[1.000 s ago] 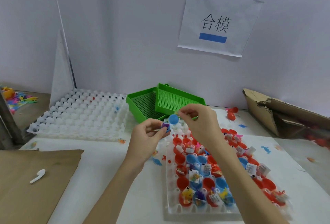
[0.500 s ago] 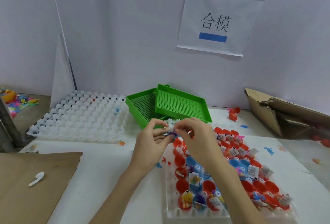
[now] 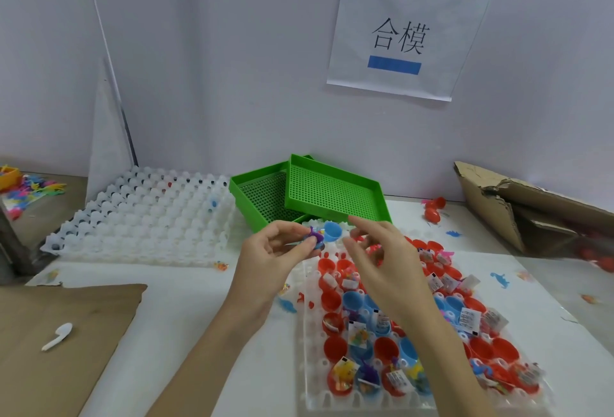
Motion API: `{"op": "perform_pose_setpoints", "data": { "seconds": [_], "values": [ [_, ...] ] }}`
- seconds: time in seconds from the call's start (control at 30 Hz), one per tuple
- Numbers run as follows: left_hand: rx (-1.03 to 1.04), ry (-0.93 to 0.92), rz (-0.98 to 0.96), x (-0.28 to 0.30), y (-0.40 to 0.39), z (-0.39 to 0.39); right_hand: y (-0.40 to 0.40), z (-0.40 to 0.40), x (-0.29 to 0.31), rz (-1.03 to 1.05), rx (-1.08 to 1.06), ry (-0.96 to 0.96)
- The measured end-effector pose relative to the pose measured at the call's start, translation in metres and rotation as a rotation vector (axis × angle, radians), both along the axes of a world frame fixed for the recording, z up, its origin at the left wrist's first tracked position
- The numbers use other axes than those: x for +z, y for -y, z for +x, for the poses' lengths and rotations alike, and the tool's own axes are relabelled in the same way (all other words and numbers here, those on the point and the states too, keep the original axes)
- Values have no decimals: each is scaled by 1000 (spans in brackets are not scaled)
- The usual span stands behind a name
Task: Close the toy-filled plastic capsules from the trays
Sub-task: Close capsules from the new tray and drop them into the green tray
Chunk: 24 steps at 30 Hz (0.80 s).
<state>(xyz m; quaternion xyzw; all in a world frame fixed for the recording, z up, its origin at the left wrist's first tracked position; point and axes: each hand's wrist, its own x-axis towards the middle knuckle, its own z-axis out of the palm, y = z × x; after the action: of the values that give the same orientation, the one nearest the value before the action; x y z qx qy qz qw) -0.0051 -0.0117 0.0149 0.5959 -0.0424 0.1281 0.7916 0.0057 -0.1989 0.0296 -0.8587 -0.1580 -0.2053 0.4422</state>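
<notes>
Bright, even light; soft focus, wide-angle bowing at edges.

Two green mesh trays point(image 3: 332, 194), two white capsule trays point(image 3: 146, 217), one wall sign point(image 3: 405, 34) above, one white spoon point(image 3: 58, 335)

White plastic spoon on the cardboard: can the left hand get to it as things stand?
Probably not yet: the left hand pinches a toy-filled blue capsule. The path to the white plastic spoon looks free.
</notes>
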Motion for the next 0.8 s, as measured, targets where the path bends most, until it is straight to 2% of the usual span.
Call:
{"op": "perform_pose_setpoints", "data": {
  "seconds": [0.07,0.23,0.43,0.67,0.8],
  "values": [
    [-30,-8,-39,2,2,-2,-2,-2,-1,-27,57,-77],
    [-66,-13,-34,4,3,-5,-7,-4,5,224,111,-43],
    [-104,47,131,3,5,-6,-8,-6,2,296,129,-49],
    [-59,49,199,-1,8,-6,-10,-7,-1,292,137,-24],
    [-70,26,221,0,7,-7,-13,-10,-2,180,175,15]
  ]
}}
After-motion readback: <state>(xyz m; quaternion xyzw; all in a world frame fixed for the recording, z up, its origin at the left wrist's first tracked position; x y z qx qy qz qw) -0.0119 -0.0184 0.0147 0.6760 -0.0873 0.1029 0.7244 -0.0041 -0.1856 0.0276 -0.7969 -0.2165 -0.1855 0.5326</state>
